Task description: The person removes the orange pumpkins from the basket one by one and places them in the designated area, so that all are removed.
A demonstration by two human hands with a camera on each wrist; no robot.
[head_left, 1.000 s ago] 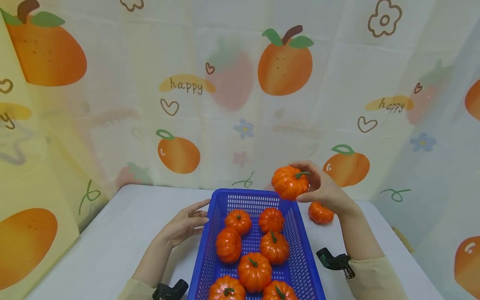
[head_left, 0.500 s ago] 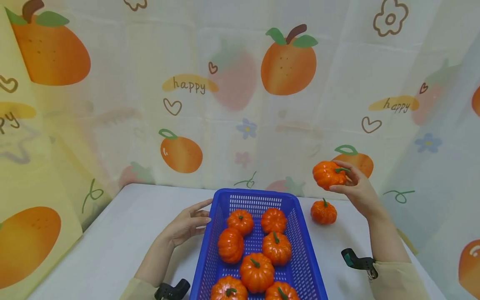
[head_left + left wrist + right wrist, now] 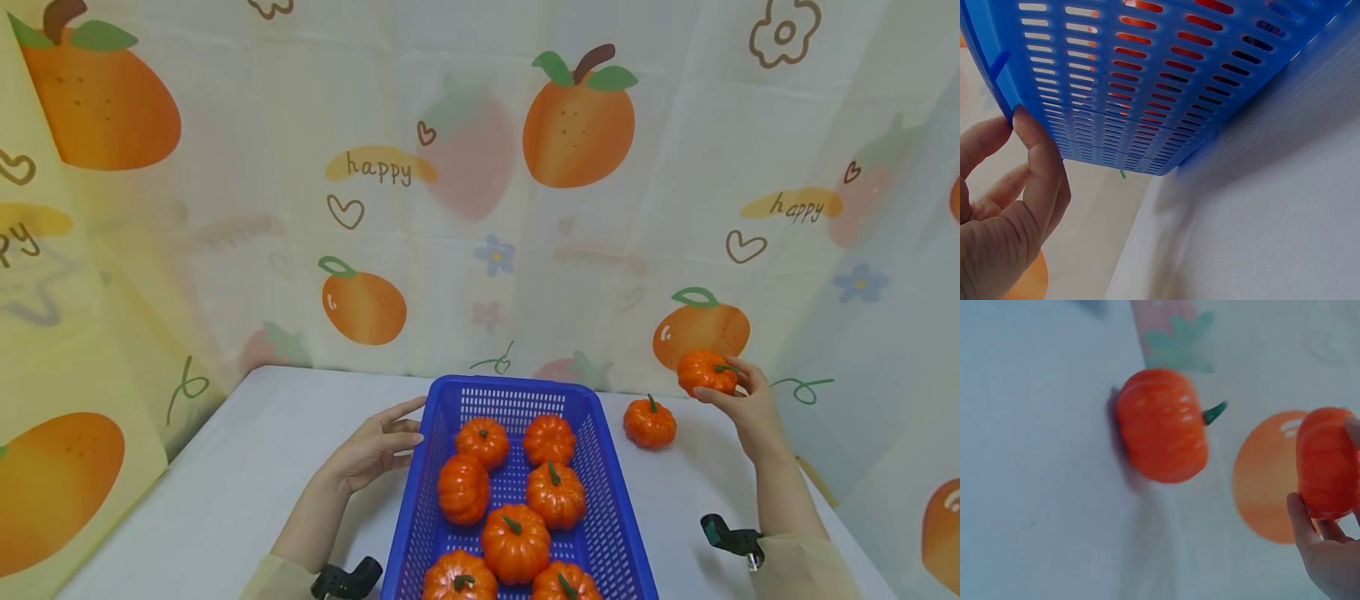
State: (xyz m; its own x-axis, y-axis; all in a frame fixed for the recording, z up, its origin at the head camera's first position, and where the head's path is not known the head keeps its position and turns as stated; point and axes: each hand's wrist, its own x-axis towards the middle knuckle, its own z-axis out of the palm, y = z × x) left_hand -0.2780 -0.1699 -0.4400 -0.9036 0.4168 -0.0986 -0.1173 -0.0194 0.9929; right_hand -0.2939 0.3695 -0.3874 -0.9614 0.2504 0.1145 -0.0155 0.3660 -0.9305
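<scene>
My right hand grips a small orange pumpkin with a green stem, above the table's right part. A second pumpkin sits on the table between that hand and the blue basket. In the right wrist view, the held pumpkin is at the right edge, and the one on the table is near the middle. My left hand pinches the basket's left rim between thumb and finger, as the left wrist view shows. Several more pumpkins lie inside the basket, apart from its far wall.
A white-covered table carries the basket. Behind it hangs a curtain printed with fruit, hearts and flowers. The basket's near end is cut off by the head view's lower edge. Black camera mounts sit at both wrists.
My right hand has carried its pumpkin from over the basket's far right corner to the right, then lower, past the pumpkin on the table. The left hand stays at the basket's rim.
</scene>
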